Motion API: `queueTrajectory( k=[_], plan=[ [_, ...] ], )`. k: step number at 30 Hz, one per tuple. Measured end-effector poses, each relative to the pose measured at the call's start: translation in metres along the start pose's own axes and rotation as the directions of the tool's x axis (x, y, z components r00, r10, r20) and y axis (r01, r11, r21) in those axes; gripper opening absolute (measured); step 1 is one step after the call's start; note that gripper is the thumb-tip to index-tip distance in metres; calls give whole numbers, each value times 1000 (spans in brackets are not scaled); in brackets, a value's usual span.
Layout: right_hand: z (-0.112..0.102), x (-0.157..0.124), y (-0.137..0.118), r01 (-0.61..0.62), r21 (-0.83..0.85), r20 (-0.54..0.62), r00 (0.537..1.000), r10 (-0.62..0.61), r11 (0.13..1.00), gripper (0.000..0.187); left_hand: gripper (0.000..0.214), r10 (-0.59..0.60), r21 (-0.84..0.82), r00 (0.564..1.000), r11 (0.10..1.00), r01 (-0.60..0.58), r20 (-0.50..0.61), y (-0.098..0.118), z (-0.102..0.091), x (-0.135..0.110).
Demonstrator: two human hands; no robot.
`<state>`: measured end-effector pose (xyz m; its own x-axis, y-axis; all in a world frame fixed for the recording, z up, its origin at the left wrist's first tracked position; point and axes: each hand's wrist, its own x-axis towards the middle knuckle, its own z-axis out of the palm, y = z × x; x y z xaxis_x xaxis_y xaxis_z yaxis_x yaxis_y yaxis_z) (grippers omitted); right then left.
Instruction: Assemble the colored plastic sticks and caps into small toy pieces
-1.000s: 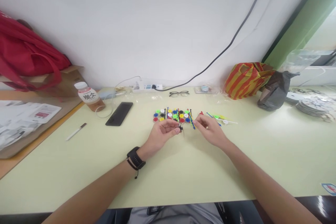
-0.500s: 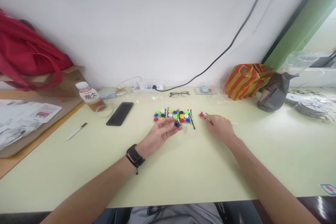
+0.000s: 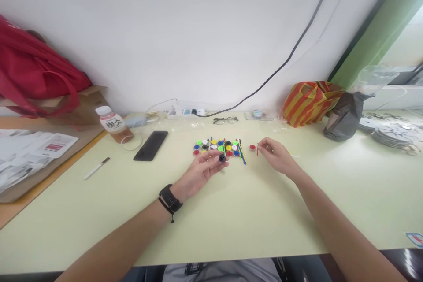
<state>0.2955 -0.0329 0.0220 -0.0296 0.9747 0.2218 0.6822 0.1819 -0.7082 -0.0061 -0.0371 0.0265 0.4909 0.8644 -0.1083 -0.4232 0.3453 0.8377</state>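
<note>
My left hand pinches a small round black piece between thumb and fingers, just in front of a cluster of coloured discs. The rows hold red, blue, green, yellow, white and black discs, with thin coloured sticks lying among and beside them. To their right, my right hand is closed on a thin red stick, held upright at the fingertips. A single red disc lies on the table just left of that stick. My left palm hides part of the front row.
Behind the discs lie eyeglasses and a power strip. On the left are a phone, a drink bottle and a white pen-like stick. A striped bag and a dark plastic bag stand at the right.
My right hand has lifted a red stick and raised it slightly off the table, leaving the red disc lying apart. My left hand has barely moved with its black piece.
</note>
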Motion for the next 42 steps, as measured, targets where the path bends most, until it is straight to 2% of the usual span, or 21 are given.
queueTrajectory(
  k=[4,6,9,12,15,19,26,31,37,39,42],
  plan=[
    [-1,2,1,87,46,-174,982,-78,995,27,27,8,-10,1000,1000,-8,7,0,0,0],
    [0,3,3,129,41,-214,970,-118,991,26,26,10,-9,1000,1000,-10,10,-1,-1,1],
    [1,2,8,123,15,-180,977,-118,992,22,25,10,-13,1000,1000,-10,6,-1,-2,1],
    [3,1,12,85,-128,-152,983,-105,988,17,25,6,-15,1000,1000,-6,7,-1,-2,1],
    [5,1,16,94,-291,-144,980,-141,952,21,24,9,-21,1000,1000,-9,9,-1,-3,1],
    [5,2,21,71,-399,-126,983,-132,914,24,24,9,-13,1000,1000,-9,15,-1,-3,1],
    [4,2,23,54,-446,-99,989,-110,893,26,24,12,-8,1000,1000,-12,3,0,-2,1],
    [4,1,18,57,-421,-72,993,-96,905,26,24,17,-13,1000,1000,-17,14,0,-1,0],
    [0,-1,10,29,-429,-77,995,-68,903,14,23,7,-27,1000,1000,-8,-24,1,-1,0],
    [-3,-2,8,21,-452,-86,994,-67,892,15,24,5,-31,1000,1000,-5,-17,1,-1,1],
    [-5,-3,2,74,-424,-3,997,-83,903,18,23,9,-36,1000,999,-9,-16,0,-2,1]
  ],
)
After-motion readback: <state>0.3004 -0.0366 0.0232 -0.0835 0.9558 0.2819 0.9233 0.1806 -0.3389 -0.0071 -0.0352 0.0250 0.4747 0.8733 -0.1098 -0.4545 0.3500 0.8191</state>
